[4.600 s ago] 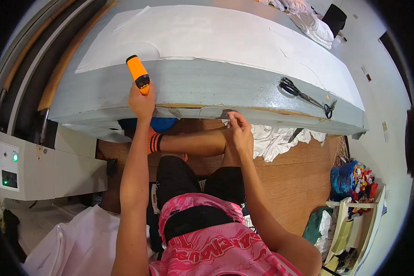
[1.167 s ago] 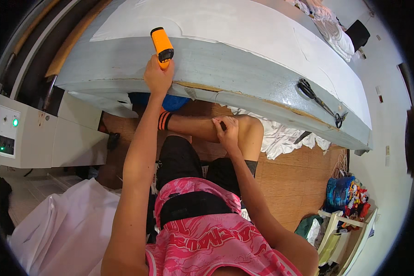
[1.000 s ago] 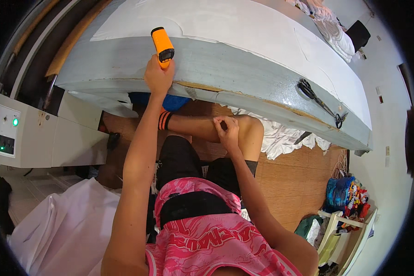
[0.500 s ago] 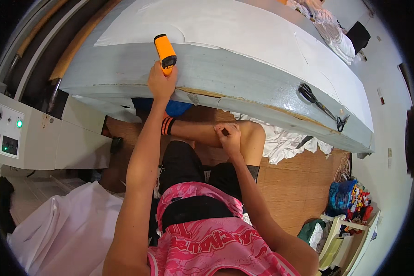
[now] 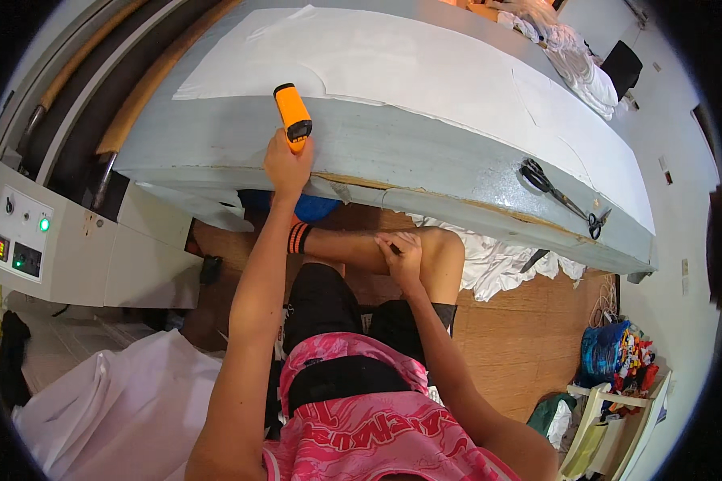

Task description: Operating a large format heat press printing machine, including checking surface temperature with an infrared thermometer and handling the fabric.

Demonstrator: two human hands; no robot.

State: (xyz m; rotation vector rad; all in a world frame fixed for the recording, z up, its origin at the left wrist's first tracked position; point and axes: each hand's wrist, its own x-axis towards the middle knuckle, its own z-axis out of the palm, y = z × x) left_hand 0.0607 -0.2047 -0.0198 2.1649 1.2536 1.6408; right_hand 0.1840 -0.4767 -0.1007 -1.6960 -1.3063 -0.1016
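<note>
Orange tool [image 5: 293,116] in left hand [image 5: 287,164]

The person wears a pink patterned sleeveless top [image 5: 361,433], black shorts [image 5: 329,305] and a black sock with orange stripes [image 5: 298,238]; both forearms are bare.

The scene is brightly and evenly lit, with soft light from overhead. The white sheet [image 5: 425,72] on the tabletop [image 5: 425,164] is close to washed out, and a small glare patch sits on the grey front edge near the scissors [image 5: 561,196]. Under the tabletop the space falls into deep shadow. The fisheye lens bends the tabletop's straight edge into an arc and squeezes everything near the rim, beyond which a black border closes the round picture. Focus is sharp in the middle, softer toward the edges; no motion blur shows.
</note>
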